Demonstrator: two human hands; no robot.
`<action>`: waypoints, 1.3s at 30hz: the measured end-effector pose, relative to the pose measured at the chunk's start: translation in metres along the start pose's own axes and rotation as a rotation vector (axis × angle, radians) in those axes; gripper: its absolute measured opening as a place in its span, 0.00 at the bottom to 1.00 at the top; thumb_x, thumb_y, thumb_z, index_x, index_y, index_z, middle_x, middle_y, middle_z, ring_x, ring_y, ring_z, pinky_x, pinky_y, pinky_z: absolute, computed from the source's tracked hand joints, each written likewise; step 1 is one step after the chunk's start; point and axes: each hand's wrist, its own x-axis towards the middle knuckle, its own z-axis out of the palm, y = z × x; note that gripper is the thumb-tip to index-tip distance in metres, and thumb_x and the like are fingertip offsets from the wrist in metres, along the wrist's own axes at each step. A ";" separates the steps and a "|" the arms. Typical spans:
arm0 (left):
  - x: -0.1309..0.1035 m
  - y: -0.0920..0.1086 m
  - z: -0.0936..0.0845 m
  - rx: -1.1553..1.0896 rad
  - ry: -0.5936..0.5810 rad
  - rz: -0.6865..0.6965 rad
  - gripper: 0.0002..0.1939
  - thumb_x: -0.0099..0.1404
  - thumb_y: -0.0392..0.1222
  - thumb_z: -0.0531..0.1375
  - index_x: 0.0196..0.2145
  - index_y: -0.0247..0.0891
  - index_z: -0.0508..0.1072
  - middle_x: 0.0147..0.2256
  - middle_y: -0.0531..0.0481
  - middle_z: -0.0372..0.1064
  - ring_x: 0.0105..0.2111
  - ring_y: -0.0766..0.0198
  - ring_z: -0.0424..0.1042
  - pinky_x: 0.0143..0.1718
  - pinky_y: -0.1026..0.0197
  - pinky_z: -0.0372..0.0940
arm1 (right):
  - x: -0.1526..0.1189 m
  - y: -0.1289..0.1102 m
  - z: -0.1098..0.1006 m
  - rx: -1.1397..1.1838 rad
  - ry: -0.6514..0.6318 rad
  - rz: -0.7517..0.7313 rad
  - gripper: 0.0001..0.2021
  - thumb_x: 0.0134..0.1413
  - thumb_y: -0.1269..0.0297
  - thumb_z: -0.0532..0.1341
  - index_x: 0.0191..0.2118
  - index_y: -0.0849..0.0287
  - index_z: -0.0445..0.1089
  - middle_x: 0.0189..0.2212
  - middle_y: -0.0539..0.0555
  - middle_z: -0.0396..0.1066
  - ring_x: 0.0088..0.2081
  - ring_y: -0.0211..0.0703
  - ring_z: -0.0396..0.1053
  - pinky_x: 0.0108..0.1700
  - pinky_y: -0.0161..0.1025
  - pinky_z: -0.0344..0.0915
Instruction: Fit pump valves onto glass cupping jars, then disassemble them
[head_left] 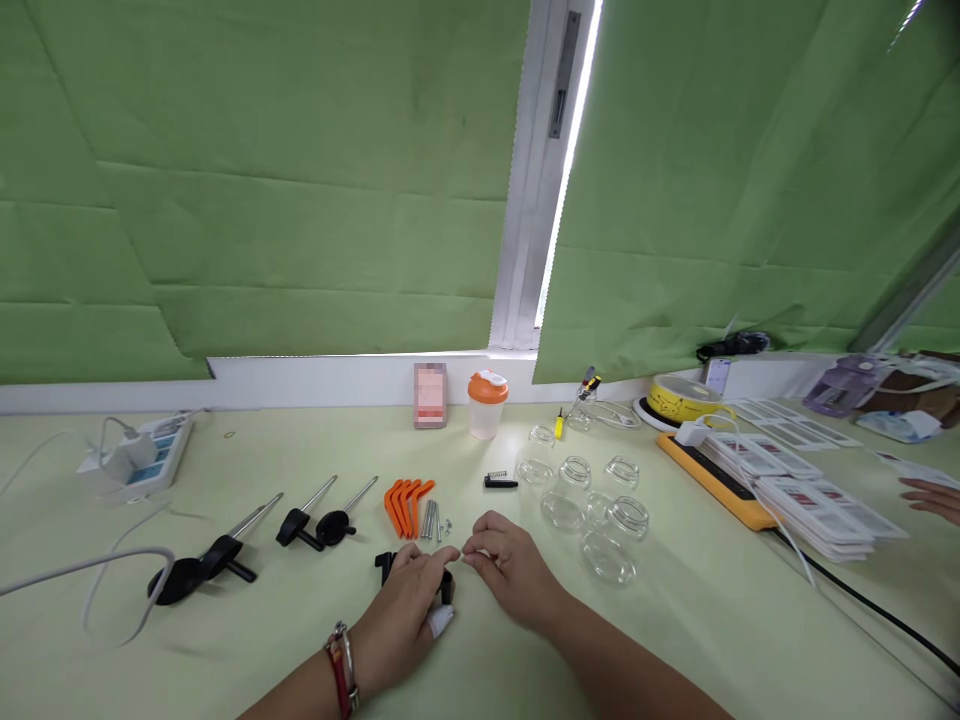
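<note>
My left hand (405, 605) is closed over a black plastic part (387, 565) low on the table; its ends show on both sides of the fingers. White tape wraps one of its fingers. My right hand (517, 570) pinches its fingertips together close to the left fingertips; anything between them is too small to make out. Just beyond the hands lie several orange bent levers (405, 505), metal pins (430, 520) and tiny metal pieces (448, 526). A spring (497, 475) rests by a small black piece (501, 483). Several clear glass jars (609, 555) stand to the right.
Several black parts with metal shafts (225, 560) lie left, near a power strip (161, 460) and white cables. An orange-lidded cup (487, 405) and phone (430, 395) stand behind. At right are an orange-edged power strip (712, 480), stacked cards (810, 510) and another person's hand (934, 498).
</note>
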 end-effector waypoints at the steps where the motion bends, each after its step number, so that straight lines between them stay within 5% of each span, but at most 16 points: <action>1: 0.000 0.000 0.000 0.003 -0.002 0.001 0.32 0.57 0.27 0.53 0.57 0.41 0.48 0.40 0.47 0.69 0.39 0.58 0.66 0.51 0.48 0.51 | -0.001 -0.006 0.002 0.041 0.006 -0.026 0.08 0.57 0.69 0.55 0.34 0.56 0.72 0.33 0.51 0.64 0.34 0.36 0.65 0.37 0.33 0.62; 7: 0.003 0.006 -0.003 -0.011 -0.013 -0.023 0.33 0.56 0.28 0.53 0.58 0.42 0.50 0.42 0.45 0.69 0.40 0.56 0.67 0.50 0.48 0.52 | -0.004 -0.022 0.012 0.193 -0.005 -0.101 0.08 0.56 0.70 0.56 0.34 0.57 0.72 0.32 0.52 0.65 0.34 0.36 0.66 0.39 0.33 0.63; 39: 0.004 0.005 -0.004 -0.004 -0.047 -0.022 0.35 0.55 0.27 0.53 0.58 0.42 0.48 0.42 0.46 0.69 0.40 0.56 0.66 0.51 0.48 0.50 | -0.006 -0.014 0.012 0.226 -0.048 -0.089 0.09 0.57 0.68 0.56 0.36 0.55 0.74 0.35 0.53 0.67 0.36 0.38 0.67 0.41 0.35 0.65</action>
